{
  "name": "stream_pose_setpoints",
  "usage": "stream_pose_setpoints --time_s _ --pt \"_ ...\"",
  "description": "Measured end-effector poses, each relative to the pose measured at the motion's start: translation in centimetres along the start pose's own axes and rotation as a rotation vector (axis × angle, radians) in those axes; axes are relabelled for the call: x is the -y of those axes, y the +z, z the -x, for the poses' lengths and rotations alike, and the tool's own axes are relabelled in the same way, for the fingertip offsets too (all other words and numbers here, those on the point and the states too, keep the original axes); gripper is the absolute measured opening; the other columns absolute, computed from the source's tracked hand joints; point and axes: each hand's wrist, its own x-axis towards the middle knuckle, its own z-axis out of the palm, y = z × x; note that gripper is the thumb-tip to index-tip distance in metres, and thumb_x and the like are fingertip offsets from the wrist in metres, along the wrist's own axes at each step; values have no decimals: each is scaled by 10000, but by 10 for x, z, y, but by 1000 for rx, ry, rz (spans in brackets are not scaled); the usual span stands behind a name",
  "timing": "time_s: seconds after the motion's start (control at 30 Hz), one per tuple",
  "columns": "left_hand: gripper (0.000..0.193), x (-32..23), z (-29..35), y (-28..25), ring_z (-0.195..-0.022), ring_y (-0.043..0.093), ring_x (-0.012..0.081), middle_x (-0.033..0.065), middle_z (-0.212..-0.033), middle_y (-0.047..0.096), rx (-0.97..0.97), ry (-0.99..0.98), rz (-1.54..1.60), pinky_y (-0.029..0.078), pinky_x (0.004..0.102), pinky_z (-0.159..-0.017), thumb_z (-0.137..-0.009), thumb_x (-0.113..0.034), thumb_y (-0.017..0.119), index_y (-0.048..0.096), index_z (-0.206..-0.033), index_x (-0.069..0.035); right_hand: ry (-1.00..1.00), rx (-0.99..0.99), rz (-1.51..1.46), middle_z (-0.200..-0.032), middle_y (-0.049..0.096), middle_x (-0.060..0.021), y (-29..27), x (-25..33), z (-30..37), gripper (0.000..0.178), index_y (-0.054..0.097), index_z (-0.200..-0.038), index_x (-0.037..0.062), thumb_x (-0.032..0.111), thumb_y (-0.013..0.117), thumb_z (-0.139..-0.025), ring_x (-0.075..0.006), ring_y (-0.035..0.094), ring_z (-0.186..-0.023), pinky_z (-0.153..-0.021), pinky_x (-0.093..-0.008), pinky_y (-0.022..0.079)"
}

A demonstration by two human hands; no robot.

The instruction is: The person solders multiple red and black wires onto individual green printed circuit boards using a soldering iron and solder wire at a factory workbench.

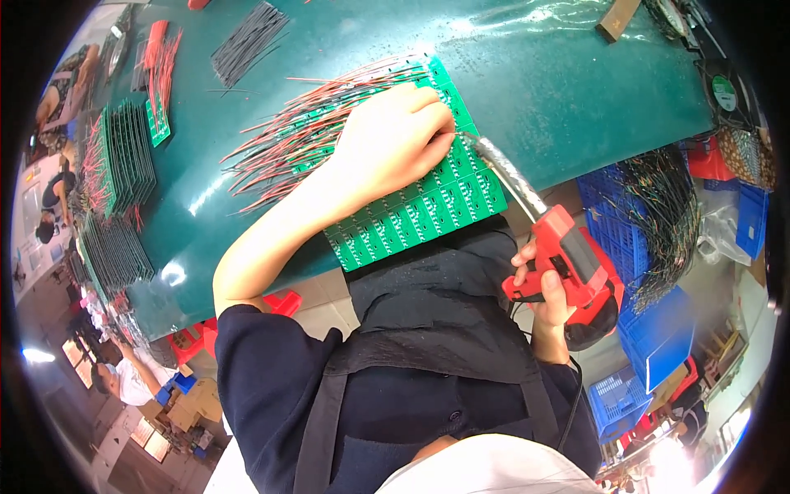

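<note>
A green panel of small circuit boards (411,218) lies at the table's near edge, slightly turned. Red and black wires (304,136) fan out leftward from its far part, while its near rows are bare. My left hand (399,136) rests over the panel, fingers curled and pinched near its right side; whatever they pinch is hidden. In my right hand (549,300) is a red soldering gun (572,255), its long metal barrel pointing up and left. The barrel's tip is close beside my left fingertips, above the panel.
Black wires (248,41) and red wires (167,66) lie on the green table (543,107), farther back. Stacked wired boards (127,156) stand at the left. A brown block (619,18) lies far right. Below the right edge, a blue crate (605,210) stands beside bundled wires (666,214).
</note>
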Motion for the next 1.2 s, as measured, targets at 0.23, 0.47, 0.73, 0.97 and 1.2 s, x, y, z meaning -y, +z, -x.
stream_pose_setpoints --time_s 0.23,0.47,0.73,0.97,1.2 --pt "87 0 1 -1 -738 565 235 52 -748 551 28 -12 12 460 352 -658 -750 -135 645 587 -780 -78 -133 -39 -51 -825 524 -186 -1 7 -5 449 491 -956 -90 329 523 -796 -192 515 -545 -504 -263 440" --pt "90 0 1 0 -740 563 243 60 -745 544 27 -13 -5 459 359 -660 -757 -142 641 579 -771 -77 -118 -13 -76 -831 530 -176 -2 -1 -6 444 491 -946 -72 345 517 -797 -177 522 -549 -540 -288 432" --pt "108 1 3 -7 -752 566 258 74 -756 548 25 4 -48 464 365 -665 -763 -157 645 586 -793 -72 -135 -5 -44 -818 525 -171 10 8 -13 455 486 -932 -69 366 503 -798 -165 507 -546 -502 -258 414" --pt "92 57 40 -97 -822 574 255 65 -818 578 -112 -202 -255 472 348 -718 -785 -132 626 611 -862 -84 -225 46 -123 -890 491 -167 4 1 -14 459 472 -1021 -89 327 469 -826 -195 516 -746 -479 -233 444" --pt "125 160 106 -123 -849 576 257 60 -865 567 -39 -207 -467 486 341 -732 -775 -139 627 611 -893 -101 -280 75 -155 -917 486 -161 8 -4 -22 448 449 -1072 -95 296 462 -855 -197 523 -803 -476 -228 452"
